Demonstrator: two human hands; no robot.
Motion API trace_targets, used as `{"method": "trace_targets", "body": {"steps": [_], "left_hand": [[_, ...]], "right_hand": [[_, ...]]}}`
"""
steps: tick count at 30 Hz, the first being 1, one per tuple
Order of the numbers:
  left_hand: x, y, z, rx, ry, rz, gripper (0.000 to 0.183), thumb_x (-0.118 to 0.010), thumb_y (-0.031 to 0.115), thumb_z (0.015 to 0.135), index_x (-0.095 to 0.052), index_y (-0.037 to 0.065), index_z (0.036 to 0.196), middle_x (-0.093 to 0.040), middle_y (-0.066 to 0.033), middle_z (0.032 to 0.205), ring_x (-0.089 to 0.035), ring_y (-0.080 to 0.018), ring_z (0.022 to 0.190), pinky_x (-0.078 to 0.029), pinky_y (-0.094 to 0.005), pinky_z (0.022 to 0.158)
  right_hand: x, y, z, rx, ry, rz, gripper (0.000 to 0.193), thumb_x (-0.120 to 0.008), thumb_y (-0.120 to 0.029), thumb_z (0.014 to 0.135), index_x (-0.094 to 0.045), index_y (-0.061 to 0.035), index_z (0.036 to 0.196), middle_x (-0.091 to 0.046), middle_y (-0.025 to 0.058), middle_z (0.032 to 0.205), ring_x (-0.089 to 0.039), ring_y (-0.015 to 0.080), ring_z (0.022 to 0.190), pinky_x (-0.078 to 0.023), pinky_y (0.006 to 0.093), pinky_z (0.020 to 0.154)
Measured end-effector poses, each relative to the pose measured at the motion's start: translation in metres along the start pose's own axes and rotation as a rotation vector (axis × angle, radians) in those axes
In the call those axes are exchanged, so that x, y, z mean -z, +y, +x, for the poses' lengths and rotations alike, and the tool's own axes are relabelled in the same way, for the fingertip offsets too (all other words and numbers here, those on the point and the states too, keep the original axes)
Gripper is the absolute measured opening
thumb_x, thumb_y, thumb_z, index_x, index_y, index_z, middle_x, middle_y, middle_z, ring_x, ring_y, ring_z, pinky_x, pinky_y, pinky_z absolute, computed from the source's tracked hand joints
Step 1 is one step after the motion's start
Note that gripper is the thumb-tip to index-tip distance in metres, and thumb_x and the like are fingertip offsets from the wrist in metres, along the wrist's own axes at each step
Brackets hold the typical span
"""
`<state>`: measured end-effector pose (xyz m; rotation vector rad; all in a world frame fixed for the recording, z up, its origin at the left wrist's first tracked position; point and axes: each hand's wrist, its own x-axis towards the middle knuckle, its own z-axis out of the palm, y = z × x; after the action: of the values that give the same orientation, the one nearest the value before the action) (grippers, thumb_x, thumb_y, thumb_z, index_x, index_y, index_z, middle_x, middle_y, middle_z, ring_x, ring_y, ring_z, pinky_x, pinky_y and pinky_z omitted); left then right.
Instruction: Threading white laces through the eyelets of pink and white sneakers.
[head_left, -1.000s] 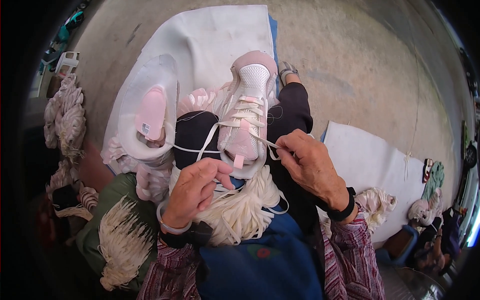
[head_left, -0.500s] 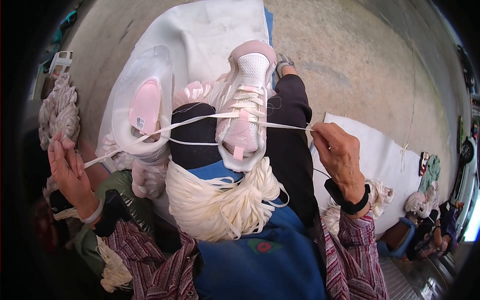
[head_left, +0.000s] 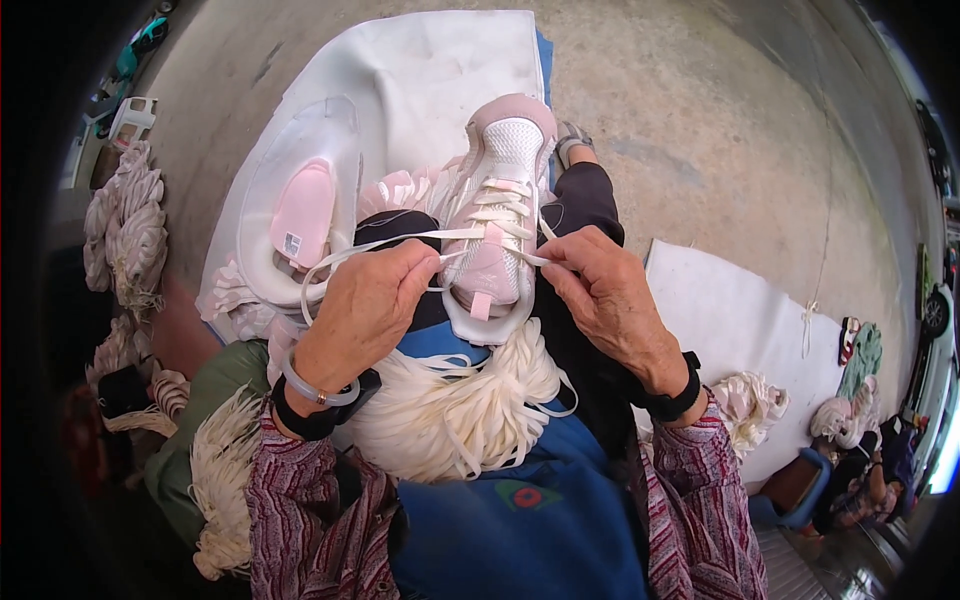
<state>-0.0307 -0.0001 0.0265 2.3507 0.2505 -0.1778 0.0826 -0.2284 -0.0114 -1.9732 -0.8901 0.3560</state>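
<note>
A: Far L first, what's there?

B: Long white shoe-shaped piece [head_left: 257,268] w/ a smooth pink oval insole [head_left: 302,215], against a big off-white sheet [head_left: 440,65]

A: L hand [head_left: 370,295]?

B: Just R of that, thumb & fingers pinched narrow on a flat cream fabric lace [head_left: 460,234], nr the sneaker's L side

A: And where's the sneaker?

B: Pink-and-white mesh sneaker [head_left: 484,270], mid-view over the lap, toe pointing away, btw both hands; thick bundle of cream laces [head_left: 450,410] just below its heel

A: R hand [head_left: 605,290]?

B: Fingertips narrow too, holding lace at the sneaker's R side; another white sheet [head_left: 720,300] further R

A: Step?

B: Prob lace ends being worked, crossed rows look done; next move IMO calls for an even pull w/o twisting either end
</note>
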Motion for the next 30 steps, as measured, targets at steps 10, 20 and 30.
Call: {"method": "trace_targets", "body": {"steps": [10,20,30], "left_hand": [[-0.001,-0.015,0.004,0.076,0.132,0.058,0.018,-0.061,0.014,0.092,-0.067,-0.001,0.101,-0.064,-0.0180,0.078,-0.060,-0.0255,0.065,-0.045,-0.0336,0.062],[-0.005,-0.020,0.011,0.091,0.105,-0.160,0.021,-0.060,0.015,0.094,-0.066,-0.004,0.100,-0.065,-0.0061,0.079,-0.056,-0.0119,0.071,-0.045,-0.0270,0.066],[-0.007,-0.016,0.023,0.323,0.015,-0.452,0.024,-0.059,0.020,0.096,-0.067,-0.001,0.103,-0.060,0.0004,0.074,-0.046,-0.0036,0.044,-0.040,-0.0200,0.037]], "right_hand": [[0.012,0.010,-0.012,0.259,0.067,-0.419,0.024,-0.064,0.002,0.080,-0.063,-0.0055,0.103,-0.060,0.0073,0.089,-0.064,0.0276,0.074,-0.051,0.0349,0.057],[0.006,-0.013,-0.027,-0.212,-0.065,0.174,0.027,-0.054,0.002,0.091,-0.056,-0.0019,0.118,-0.065,0.0174,0.087,-0.068,0.0313,0.078,-0.053,0.0370,0.067],[0.017,0.008,-0.038,-0.128,-0.161,-0.006,0.022,-0.056,0.003,0.081,-0.061,-0.0003,0.102,-0.061,0.0171,0.083,-0.062,0.0356,0.074,-0.050,0.0403,0.066]]}}
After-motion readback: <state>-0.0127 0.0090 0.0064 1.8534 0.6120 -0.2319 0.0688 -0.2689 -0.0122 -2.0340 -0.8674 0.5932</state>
